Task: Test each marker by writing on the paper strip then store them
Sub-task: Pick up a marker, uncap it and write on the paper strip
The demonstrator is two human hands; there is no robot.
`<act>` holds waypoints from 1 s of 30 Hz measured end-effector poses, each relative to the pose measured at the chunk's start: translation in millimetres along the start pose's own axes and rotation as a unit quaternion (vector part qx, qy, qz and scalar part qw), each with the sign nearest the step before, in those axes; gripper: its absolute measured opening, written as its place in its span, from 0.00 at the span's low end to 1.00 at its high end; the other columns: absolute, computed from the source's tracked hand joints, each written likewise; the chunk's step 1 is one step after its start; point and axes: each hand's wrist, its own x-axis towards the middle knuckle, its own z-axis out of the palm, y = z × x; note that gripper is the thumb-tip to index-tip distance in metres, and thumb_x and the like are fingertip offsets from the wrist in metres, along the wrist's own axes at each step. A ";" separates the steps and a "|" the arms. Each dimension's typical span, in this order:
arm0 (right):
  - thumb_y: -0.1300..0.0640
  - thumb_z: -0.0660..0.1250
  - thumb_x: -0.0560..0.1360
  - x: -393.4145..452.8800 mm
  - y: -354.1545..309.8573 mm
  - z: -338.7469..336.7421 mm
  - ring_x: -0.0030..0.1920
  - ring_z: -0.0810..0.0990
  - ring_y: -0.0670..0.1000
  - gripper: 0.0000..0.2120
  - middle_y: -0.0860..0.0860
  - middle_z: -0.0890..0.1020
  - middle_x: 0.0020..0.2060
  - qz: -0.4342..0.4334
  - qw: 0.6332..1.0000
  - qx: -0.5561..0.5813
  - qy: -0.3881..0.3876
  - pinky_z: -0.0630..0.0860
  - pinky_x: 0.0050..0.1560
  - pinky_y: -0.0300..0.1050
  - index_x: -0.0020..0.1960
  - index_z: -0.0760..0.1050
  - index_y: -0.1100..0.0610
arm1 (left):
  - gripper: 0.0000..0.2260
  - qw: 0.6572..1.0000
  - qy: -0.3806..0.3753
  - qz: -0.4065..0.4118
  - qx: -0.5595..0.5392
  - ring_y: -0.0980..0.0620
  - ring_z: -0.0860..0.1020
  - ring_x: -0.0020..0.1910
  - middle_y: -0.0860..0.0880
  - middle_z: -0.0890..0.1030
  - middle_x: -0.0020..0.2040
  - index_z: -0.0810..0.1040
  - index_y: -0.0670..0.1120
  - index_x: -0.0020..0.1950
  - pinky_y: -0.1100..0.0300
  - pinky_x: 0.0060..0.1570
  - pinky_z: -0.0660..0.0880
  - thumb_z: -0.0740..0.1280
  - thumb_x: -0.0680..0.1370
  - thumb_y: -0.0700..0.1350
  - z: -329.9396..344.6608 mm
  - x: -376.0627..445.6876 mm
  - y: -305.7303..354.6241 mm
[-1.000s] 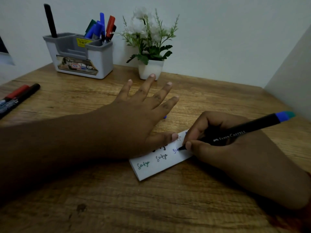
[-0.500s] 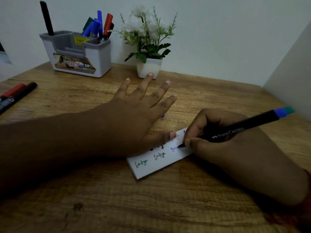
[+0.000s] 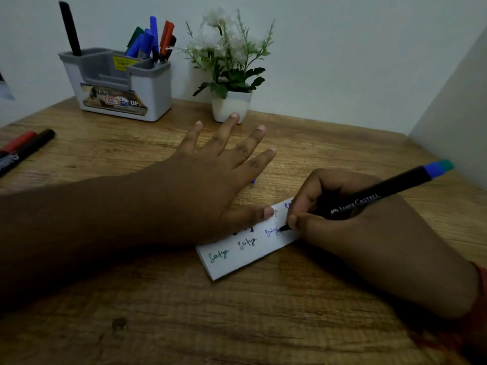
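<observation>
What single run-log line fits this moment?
right hand writing with marker | left hand pressing strip | two markers untested

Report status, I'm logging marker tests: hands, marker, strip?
Right hand grips marker, tip on paper strip. Left hand flat, pinning strip. Nothing in the way.

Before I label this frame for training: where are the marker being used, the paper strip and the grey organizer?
marker point(image 3: 374, 198): head view, on its black printed barrel.
paper strip point(image 3: 237, 262): head view, on the bare white near edge.
grey organizer point(image 3: 155, 85): head view, on its front right wall.
</observation>
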 end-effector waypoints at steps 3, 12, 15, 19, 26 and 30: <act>0.54 0.73 0.66 0.4 -1.2 0.2 0.39 0.82 0.38 0.02 0.42 0.85 0.39 0.008 1.000 -0.001 -0.003 0.74 0.32 0.27 0.37 0.81 0.52 | 0.37 1.000 0.013 -0.002 0.016 0.47 0.25 0.73 0.53 0.26 0.75 0.28 0.58 0.74 0.36 0.71 0.36 0.32 0.70 0.74 3.7 -0.5 -1.6; 0.57 0.71 0.70 3.3 3.0 -7.6 0.34 0.82 0.42 0.03 0.49 0.84 0.33 -0.005 0.991 0.092 0.093 0.75 0.33 0.30 0.39 0.81 0.54 | 0.33 0.997 0.063 0.018 -0.048 0.53 0.24 0.72 0.57 0.28 0.76 0.29 0.61 0.74 0.40 0.71 0.32 0.31 0.72 0.72 1.6 1.2 -6.2; 0.58 0.71 0.73 8.5 4.2 -12.7 0.36 0.84 0.44 0.02 0.51 0.85 0.35 -0.026 0.988 0.099 0.114 0.78 0.41 0.35 0.42 0.81 0.55 | 0.32 0.991 0.088 0.000 -0.099 0.56 0.26 0.73 0.59 0.32 0.77 0.32 0.63 0.75 0.42 0.71 0.33 0.32 0.73 0.72 -0.9 3.6 -12.3; 0.61 0.72 0.74 13.8 8.7 -17.5 0.41 0.86 0.50 0.04 0.52 0.86 0.41 -0.040 0.989 0.100 0.104 0.81 0.49 0.50 0.45 0.80 0.55 | 0.33 0.991 0.074 -0.017 -0.110 0.56 0.30 0.75 0.61 0.36 0.77 0.36 0.62 0.76 0.44 0.71 0.33 0.38 0.73 0.71 0.8 7.2 -21.9; 0.57 0.72 0.74 13.6 11.7 -20.6 0.53 0.85 0.49 0.07 0.47 0.86 0.49 -0.027 0.993 0.101 0.048 0.78 0.60 0.61 0.50 0.83 0.47 | 0.31 0.983 0.069 -0.010 -0.167 0.58 0.58 0.74 0.59 0.65 0.74 0.65 0.59 0.73 0.45 0.74 0.48 0.49 0.72 0.68 -1.3 8.2 -22.9; 0.57 0.70 0.74 11.9 7.4 -20.2 0.53 0.85 0.47 0.08 0.45 0.86 0.50 -0.026 0.993 0.106 0.032 0.78 0.62 0.57 0.50 0.84 0.47 | 0.16 0.978 0.095 -0.001 -0.187 0.60 0.69 0.57 0.60 0.75 0.57 0.76 0.59 0.62 0.58 0.53 0.66 0.60 0.77 0.58 -0.7 9.9 -20.7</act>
